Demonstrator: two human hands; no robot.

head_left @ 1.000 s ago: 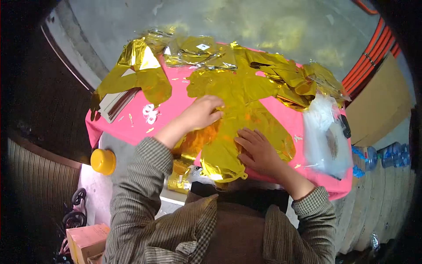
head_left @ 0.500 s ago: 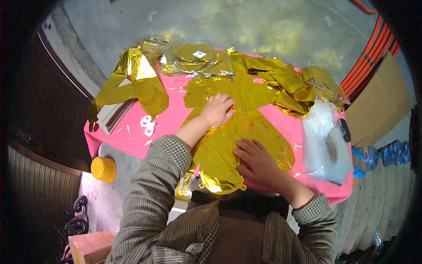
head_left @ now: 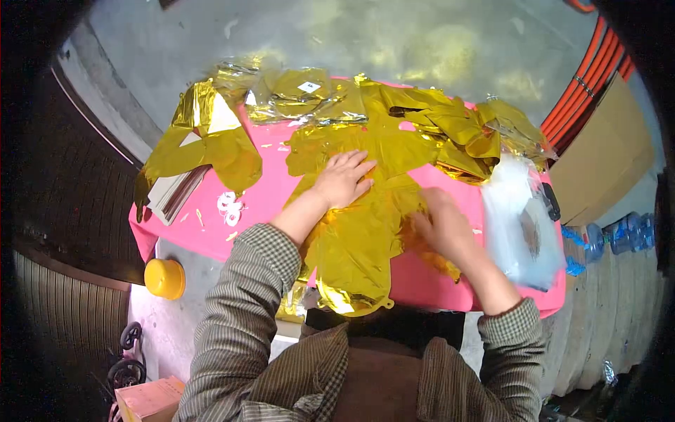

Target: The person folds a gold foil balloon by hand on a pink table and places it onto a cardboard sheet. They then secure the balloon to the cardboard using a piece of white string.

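A flat, uninflated gold foil balloon (head_left: 355, 246) lies across the pink-covered table in front of me. My left hand (head_left: 342, 181) rests open on its middle, fingers stretched over the foil. At the balloon's right side is my right hand (head_left: 448, 226), blurred by motion, its fingers curled at a raised flap of foil. That flap is lifted off the table and partly folded, with a shiny edge hanging under the hand. How the fingertips grip it is smeared. The balloon's lower end, with a small tab, points toward me.
More gold foil balloons (head_left: 235, 158) lie at the left, some over a stack of cards (head_left: 172, 197). Packaged foil (head_left: 306, 95) and crumpled foil (head_left: 457, 126) line the far edge. White ribbon loops (head_left: 228, 209) sit left, clear plastic bags (head_left: 517, 232) right. A yellow bowl (head_left: 164, 279) stands beyond the table.
My right hand has moved up from the balloon's lower right part, and the right flap has come up and inward, baring pink cloth. My left hand stays on the middle.
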